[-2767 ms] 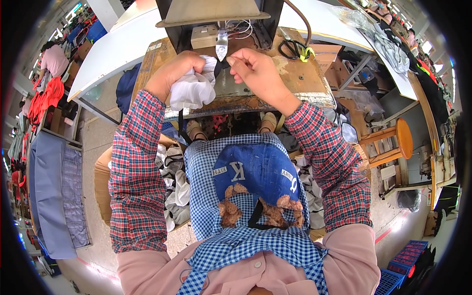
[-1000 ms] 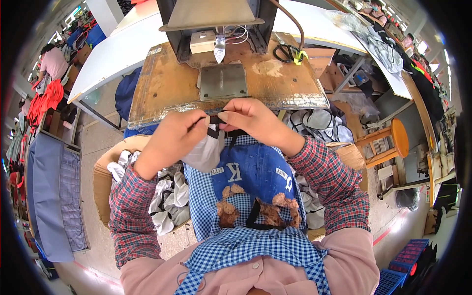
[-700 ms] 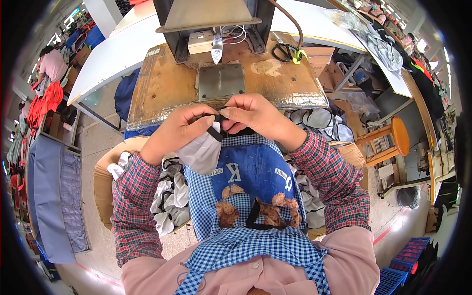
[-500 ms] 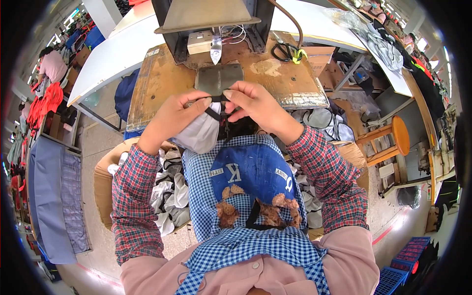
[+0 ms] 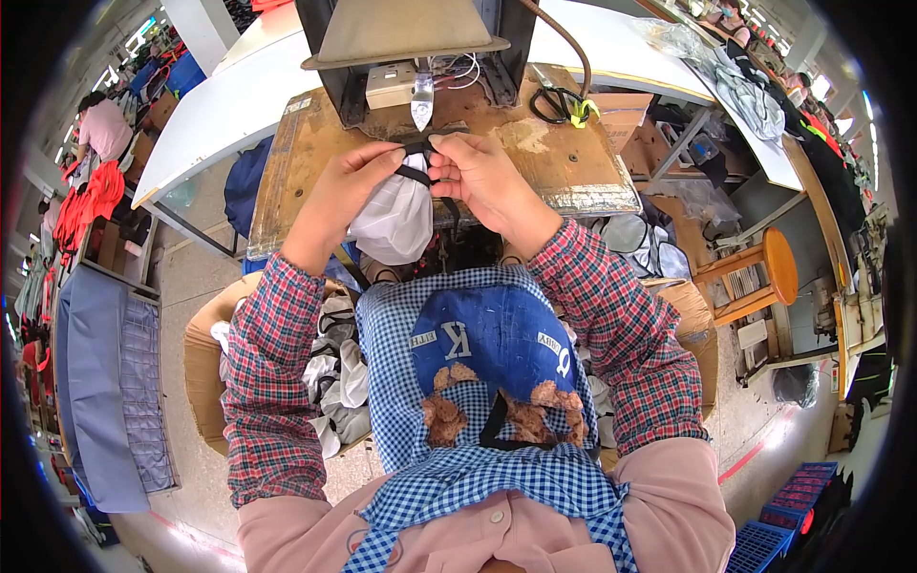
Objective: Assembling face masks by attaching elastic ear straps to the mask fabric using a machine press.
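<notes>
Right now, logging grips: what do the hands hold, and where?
Both the left hand and right hand pinch the black strap atop a white fabric piece.

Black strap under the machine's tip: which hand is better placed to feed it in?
Probably the right hand: its fingers pinch the strap just below the tip; the left hand also cradles the white fabric.

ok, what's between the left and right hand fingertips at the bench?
Head view: a black strap on the white fabric piece spans between left hand and right hand, both pinching it.

worn wooden workbench (image 5: 306, 162), black scissors (image 5: 554, 103) near the back right, beige box (image 5: 392, 86) by the machine base
</notes>
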The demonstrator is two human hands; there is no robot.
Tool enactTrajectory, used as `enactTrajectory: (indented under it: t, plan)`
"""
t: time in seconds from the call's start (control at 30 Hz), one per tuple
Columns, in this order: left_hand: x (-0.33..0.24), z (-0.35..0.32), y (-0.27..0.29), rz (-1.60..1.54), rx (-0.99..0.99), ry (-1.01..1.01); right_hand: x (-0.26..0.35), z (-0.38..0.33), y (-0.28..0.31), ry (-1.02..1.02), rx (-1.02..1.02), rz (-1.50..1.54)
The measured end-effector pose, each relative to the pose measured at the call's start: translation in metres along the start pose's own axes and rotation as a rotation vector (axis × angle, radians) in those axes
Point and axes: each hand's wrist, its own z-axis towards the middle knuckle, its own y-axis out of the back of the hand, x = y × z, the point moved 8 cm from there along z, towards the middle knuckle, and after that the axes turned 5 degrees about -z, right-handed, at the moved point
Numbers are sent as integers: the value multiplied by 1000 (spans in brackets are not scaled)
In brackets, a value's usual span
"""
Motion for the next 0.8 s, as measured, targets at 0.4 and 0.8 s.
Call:
enactTrajectory:
  t: [0.4, 0.8]
  plan:
    - [-7, 3, 0, -80, -64, -44, 2, 11, 1, -5, -12, 62]
    - [-8, 3, -3, -164, -96, -57, 5, 11, 1, 17, -58, 85]
